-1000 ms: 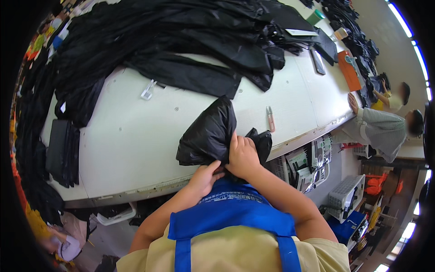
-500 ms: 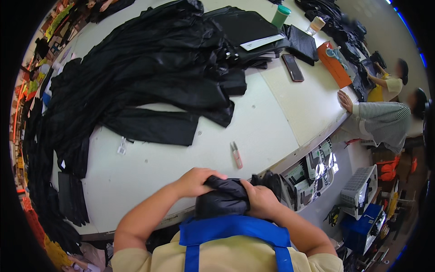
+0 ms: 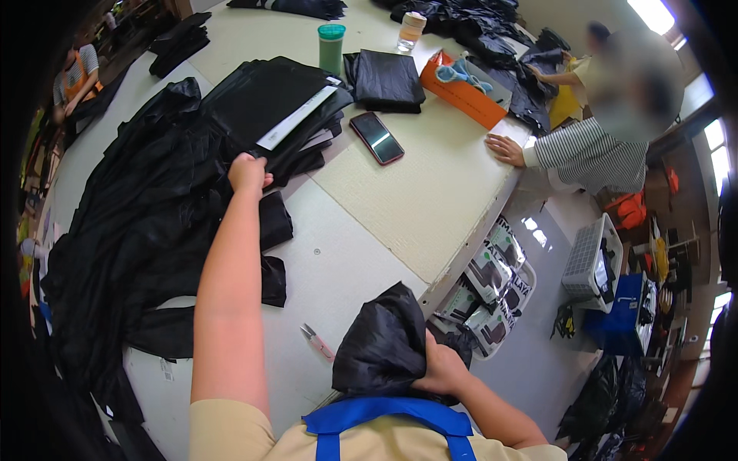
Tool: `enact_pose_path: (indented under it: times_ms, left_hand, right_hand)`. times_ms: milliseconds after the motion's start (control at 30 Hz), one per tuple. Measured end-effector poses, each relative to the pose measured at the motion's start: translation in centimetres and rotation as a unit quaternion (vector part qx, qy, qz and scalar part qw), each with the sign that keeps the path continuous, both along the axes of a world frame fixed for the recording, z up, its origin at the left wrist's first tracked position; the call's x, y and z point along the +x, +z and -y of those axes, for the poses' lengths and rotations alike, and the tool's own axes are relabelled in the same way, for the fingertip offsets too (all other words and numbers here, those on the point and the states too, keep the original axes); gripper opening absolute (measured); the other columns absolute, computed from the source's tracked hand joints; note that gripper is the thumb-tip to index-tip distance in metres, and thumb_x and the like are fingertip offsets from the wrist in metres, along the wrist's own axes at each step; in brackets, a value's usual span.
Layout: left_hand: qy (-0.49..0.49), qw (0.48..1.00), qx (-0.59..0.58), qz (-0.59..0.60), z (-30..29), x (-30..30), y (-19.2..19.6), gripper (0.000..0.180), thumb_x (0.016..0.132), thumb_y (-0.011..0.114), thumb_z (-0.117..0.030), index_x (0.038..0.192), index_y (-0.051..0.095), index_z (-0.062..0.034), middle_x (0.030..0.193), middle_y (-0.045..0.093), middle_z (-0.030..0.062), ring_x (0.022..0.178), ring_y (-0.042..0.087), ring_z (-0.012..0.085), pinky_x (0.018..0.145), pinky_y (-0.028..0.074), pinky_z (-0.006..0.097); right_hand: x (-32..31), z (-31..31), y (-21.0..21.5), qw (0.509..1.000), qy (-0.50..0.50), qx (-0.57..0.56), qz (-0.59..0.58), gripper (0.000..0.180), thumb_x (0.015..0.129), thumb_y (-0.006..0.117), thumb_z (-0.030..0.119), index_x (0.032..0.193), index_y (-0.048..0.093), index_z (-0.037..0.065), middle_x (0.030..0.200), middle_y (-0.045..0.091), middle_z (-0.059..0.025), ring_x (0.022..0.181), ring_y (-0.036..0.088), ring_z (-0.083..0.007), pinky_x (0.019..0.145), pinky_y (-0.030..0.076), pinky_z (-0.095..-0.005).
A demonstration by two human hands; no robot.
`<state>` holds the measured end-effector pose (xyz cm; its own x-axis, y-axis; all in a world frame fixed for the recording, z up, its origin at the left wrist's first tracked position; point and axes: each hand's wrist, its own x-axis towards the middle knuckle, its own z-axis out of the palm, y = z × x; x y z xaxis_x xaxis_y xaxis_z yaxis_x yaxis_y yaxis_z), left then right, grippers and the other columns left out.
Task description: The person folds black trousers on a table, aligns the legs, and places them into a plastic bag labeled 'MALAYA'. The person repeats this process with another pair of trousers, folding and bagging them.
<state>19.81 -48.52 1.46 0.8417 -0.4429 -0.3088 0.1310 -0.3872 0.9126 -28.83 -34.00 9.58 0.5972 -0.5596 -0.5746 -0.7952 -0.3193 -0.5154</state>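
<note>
My right hand (image 3: 446, 367) is closed on a bunched black garment (image 3: 381, 344), glossy and thin, held against my front at the table's near edge. Stretched far forward, my left hand (image 3: 248, 174) is curled shut at the edge between a heap of black garments (image 3: 131, 246) and a stack of flat black packs (image 3: 257, 96). What its fingers hold, if anything, is hidden. A white strip (image 3: 296, 119) lies on the top pack, just beyond that hand. Pink-handled thread snips (image 3: 317, 343) lie on the table left of the held garment.
Beyond stand a green tumbler (image 3: 331, 50), a clear bottle (image 3: 410, 33), a folded black pack (image 3: 384, 81), a phone (image 3: 377, 138) and an orange box (image 3: 463, 96). A co-worker's hand (image 3: 505, 150) rests on the right table edge. Below are printed packets (image 3: 492, 284) and a white basket (image 3: 588, 261).
My left hand has let go of the bunched garment and reached forward to the black stack. My right hand still holds the garment. The view has turned right.
</note>
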Motion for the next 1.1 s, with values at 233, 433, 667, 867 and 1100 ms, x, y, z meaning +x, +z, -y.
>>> enact_pose_path:
  times_ms: [233,433,667,867,1100]
  left_hand:
    - [-0.032,0.921,-0.257,0.292,-11.2,-0.3,11.9,0.008,0.093,0.051,-0.01,0.091,0.05,-0.0023,0.075,0.058,0.0065,0.054,0.058,0.0129,0.049,0.051,0.027]
    - [0.211,0.923,-0.237,0.219,-42.0,-10.6,6.2,0.01,0.097,0.048,-0.016,0.098,0.041,-0.0077,0.092,0.055,0.0049,0.078,0.058,0.0133,0.051,0.052,0.029]
    - [0.293,0.942,-0.087,-0.139,-57.2,-30.9,-6.6,0.014,0.095,0.053,-0.01,0.094,0.039,-0.0059,0.086,0.047,0.0052,0.07,0.053,0.013,0.062,0.06,0.034]
    - [0.146,0.945,0.25,0.155,-59.4,-31.2,-1.8,0.03,0.08,0.067,-0.012,0.101,0.047,-0.0027,0.09,0.052,0.0157,0.085,0.056,0.0312,0.074,0.046,0.046]
    - [0.008,0.881,0.285,0.377,-57.8,-26.3,-4.3,0.036,0.079,0.062,-0.013,0.115,0.061,-0.0049,0.124,0.052,0.0143,0.113,0.05,0.0327,0.091,0.042,0.043]
  right_hand:
    - [-0.4,2.0,1.3,0.991,-0.095,-0.061,0.077,0.113,0.06,0.08,0.032,0.144,0.011,0.0,0.106,0.059,-0.0308,0.097,0.059,-0.0459,0.084,0.049,-0.0454]
    - [5.2,1.5,6.4,0.979,-0.023,-0.097,0.179,0.109,0.061,0.079,0.033,0.141,0.015,-0.002,0.104,0.059,-0.0322,0.097,0.059,-0.0458,0.083,0.049,-0.0451]
    - [17.0,-6.7,6.4,0.955,0.187,-0.154,0.17,0.11,0.057,0.077,0.03,0.139,0.017,-0.012,0.108,0.058,-0.0314,0.097,0.059,-0.045,0.083,0.049,-0.0434]
    - [23.8,-15.8,1.3,0.92,0.348,-0.162,0.084,0.104,0.061,0.071,0.029,0.145,0.019,-0.003,0.11,0.06,-0.0249,0.095,0.062,-0.0398,0.081,0.051,-0.0412]
    - [26.9,-19.9,-1.8,0.902,0.391,-0.177,0.05,0.102,0.059,0.074,0.028,0.143,0.024,-0.002,0.117,0.057,-0.0235,0.098,0.062,-0.0377,0.084,0.051,-0.0409]
